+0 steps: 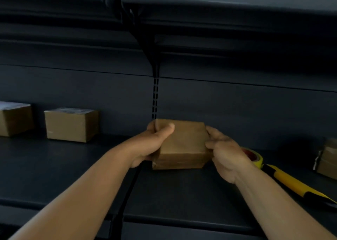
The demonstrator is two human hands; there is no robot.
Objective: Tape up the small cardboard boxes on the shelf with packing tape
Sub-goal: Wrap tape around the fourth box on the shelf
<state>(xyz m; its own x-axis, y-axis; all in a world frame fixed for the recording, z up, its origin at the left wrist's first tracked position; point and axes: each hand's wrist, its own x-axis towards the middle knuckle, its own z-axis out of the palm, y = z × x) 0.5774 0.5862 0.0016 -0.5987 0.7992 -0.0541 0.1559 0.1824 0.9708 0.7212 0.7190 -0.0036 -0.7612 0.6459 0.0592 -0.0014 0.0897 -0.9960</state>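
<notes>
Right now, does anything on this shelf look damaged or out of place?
The box at the far right looks rough: ragged tape hangs off its left edge. The held box, between both hands, looks intact.

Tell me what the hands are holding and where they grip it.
Both grip one small cardboard box: left hand on its left side, thumb on top; right hand on its right side.

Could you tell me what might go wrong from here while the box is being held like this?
The box is held only by its sides between the left hand and right hand, so a loose grip could drop it. The tape dispenser lies close behind the right hand and could be knocked along the shelf.
</notes>
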